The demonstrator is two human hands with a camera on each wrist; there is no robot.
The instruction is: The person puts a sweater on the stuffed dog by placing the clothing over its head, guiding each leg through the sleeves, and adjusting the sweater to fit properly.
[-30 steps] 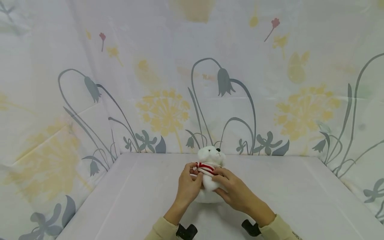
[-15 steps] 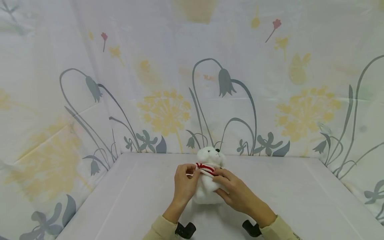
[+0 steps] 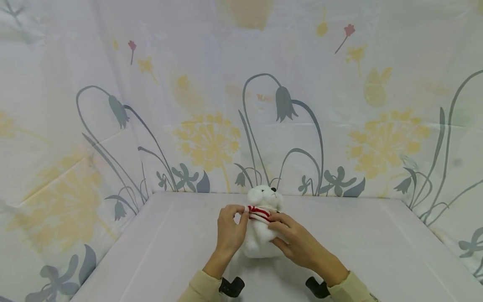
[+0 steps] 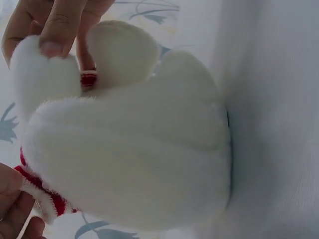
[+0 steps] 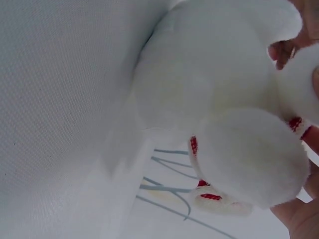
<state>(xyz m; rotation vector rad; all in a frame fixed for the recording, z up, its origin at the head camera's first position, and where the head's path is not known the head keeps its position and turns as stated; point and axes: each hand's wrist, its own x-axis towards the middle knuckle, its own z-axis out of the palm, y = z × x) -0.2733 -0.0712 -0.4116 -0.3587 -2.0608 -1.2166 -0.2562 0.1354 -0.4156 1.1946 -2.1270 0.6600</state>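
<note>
A white plush dog (image 3: 260,248) with a dark nose sits upright on the white table, its head turned to the right. Round its neck runs a red-and-white striped scarf (image 3: 258,212). At the toy's left side my left hand (image 3: 231,231) pinches the scarf's edge between thumb and fingers; the left wrist view shows the scarf (image 4: 44,196) in those fingers. My right hand (image 3: 302,244) grips the toy's arm, thumb in front and fingers up at the scarf. In the right wrist view, a scarf end (image 5: 219,200) hangs behind the plush dog (image 5: 199,79).
The white-covered table (image 3: 170,256) reaches back to a floral curtain (image 3: 211,84) close behind the toy. Black camera mounts (image 3: 232,287) sit at both wrists, beside the beige sleeves (image 3: 200,289).
My left hand has drawn to the left with the scarf's edge, uncovering more of the toy's body. My right hand has stayed nearly still on the toy.
</note>
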